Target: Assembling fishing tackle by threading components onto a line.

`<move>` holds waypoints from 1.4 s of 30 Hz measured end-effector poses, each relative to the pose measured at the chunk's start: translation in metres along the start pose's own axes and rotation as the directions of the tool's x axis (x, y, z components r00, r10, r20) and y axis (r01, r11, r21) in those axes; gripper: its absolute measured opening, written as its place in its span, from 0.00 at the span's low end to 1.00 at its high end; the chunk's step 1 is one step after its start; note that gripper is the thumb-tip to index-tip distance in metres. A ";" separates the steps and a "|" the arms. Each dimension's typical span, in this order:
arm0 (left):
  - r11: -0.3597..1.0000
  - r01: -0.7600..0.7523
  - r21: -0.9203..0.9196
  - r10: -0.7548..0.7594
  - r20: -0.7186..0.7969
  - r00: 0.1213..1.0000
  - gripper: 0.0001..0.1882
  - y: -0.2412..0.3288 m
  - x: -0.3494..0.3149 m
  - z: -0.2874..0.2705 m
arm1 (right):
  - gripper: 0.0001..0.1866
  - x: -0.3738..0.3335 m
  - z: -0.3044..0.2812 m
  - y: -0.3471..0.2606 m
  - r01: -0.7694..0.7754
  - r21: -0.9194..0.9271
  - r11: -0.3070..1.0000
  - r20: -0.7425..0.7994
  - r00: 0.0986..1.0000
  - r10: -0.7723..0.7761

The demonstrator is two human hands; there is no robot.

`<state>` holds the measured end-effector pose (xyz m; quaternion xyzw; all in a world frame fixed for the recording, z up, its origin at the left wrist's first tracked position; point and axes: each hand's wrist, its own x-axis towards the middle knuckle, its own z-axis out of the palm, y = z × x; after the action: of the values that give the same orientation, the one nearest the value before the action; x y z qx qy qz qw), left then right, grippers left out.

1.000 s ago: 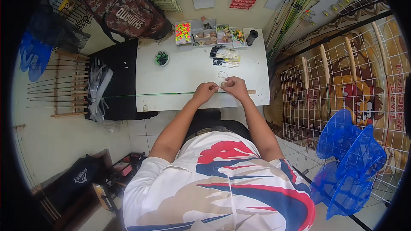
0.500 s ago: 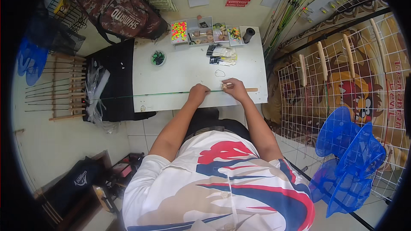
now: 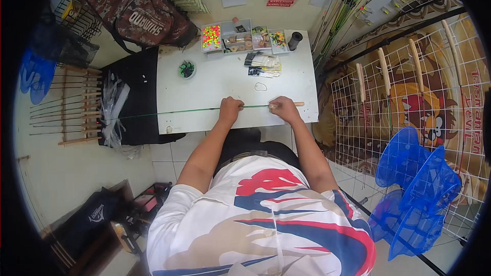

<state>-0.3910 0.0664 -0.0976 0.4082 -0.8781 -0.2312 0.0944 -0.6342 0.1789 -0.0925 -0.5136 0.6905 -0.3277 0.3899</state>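
A thin green fishing rod point(image 3: 189, 110) lies crosswise near the table's front edge, its long tip reaching left past the table. My left hand point(image 3: 231, 110) is closed round the green shaft. To the right, my right hand point(image 3: 284, 108) grips the rod's pale wooden handle point(image 3: 300, 104), whose end sticks out beyond the fingers. A short stretch of green shaft shows between the two hands. Just beyond them, a small thin loop point(image 3: 261, 86) rests on the white tabletop point(image 3: 215, 86).
Trays of bright beads point(image 3: 211, 37) and small parts point(image 3: 238, 42) stand at the back, beside a dark spool point(image 3: 295, 41). Small packets point(image 3: 263, 64) and a round tub point(image 3: 187, 69) sit nearer. A wire grid with blue nets point(image 3: 404, 158) flanks the right; rod racks point(image 3: 92, 107) the left.
My left hand has shifted left along the shaft, and my right hand slightly right on the handle. The gap between them is wider, showing more green shaft.
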 end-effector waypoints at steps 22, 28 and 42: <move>0.999 0.022 -0.024 -0.022 0.030 0.999 0.09 -0.009 0.000 -0.003 | 0.14 0.000 -0.017 0.002 0.041 -0.313 0.949 -0.042 0.997 -0.057; 0.999 -0.021 -0.028 0.020 -0.014 1.000 0.10 -0.015 -0.001 0.002 | 0.15 -0.003 -0.018 0.003 -0.027 -0.317 0.948 -0.035 0.999 0.017; 0.998 -0.035 -0.047 0.035 -0.017 0.999 0.26 -0.010 -0.005 -0.003 | 0.15 -0.001 -0.018 -0.003 -0.038 -0.296 0.954 -0.011 0.999 0.037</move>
<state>-0.3800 0.0640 -0.0999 0.3923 -0.8785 -0.2470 0.1150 -0.6485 0.1800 -0.0806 -0.5521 0.7425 -0.2144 0.3129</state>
